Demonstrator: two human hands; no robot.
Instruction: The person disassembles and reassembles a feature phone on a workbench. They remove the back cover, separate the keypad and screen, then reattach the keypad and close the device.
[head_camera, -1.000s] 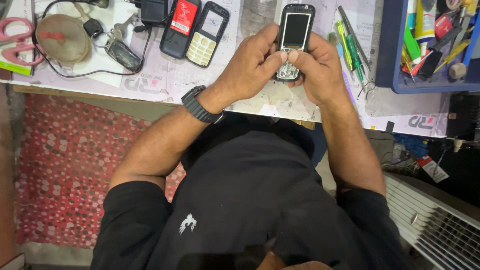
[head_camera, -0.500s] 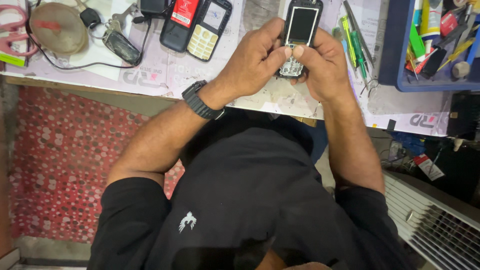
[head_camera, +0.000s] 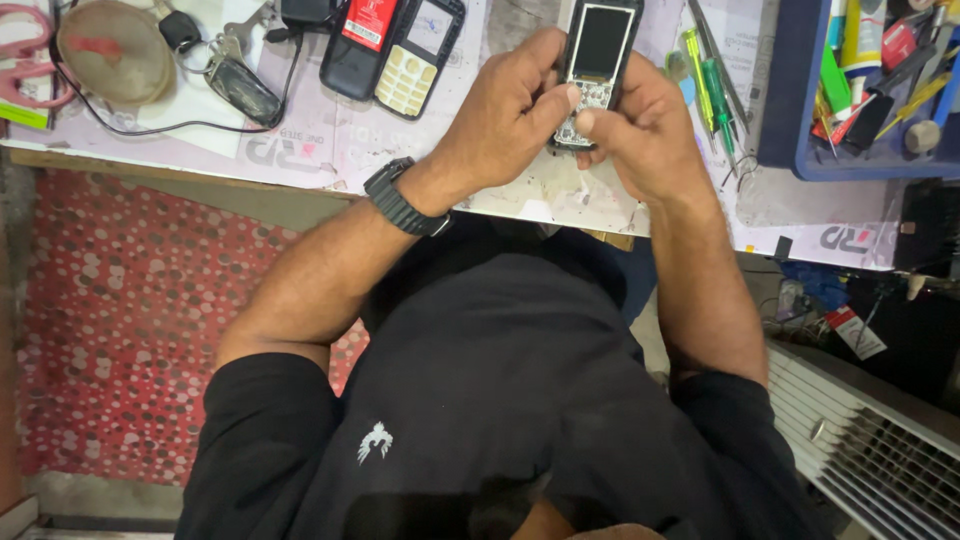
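Note:
A small black keypad phone (head_camera: 598, 50) with a dark screen is held upright over the workbench (head_camera: 520, 195) by both hands. My left hand (head_camera: 505, 120) wraps its left side, thumb on the keypad. My right hand (head_camera: 645, 135) grips the lower right side, its thumb also pressing the keys. A black watch (head_camera: 402, 200) sits on my left wrist. The phone's lower end is hidden by my thumbs.
Two more keypad phones (head_camera: 400, 45) lie at the top left beside keys (head_camera: 235, 80), a black cable and a round tan pad (head_camera: 110, 50). Green screwdrivers (head_camera: 708, 85) lie right of the hands. A blue tray (head_camera: 860, 90) of tools stands at far right. Pink scissors (head_camera: 30, 60) are at far left.
Both hands have kept their hold on the phone, with the thumbs shifting slightly on the keypad. The view has drifted a little, so the bench items sit higher in the picture.

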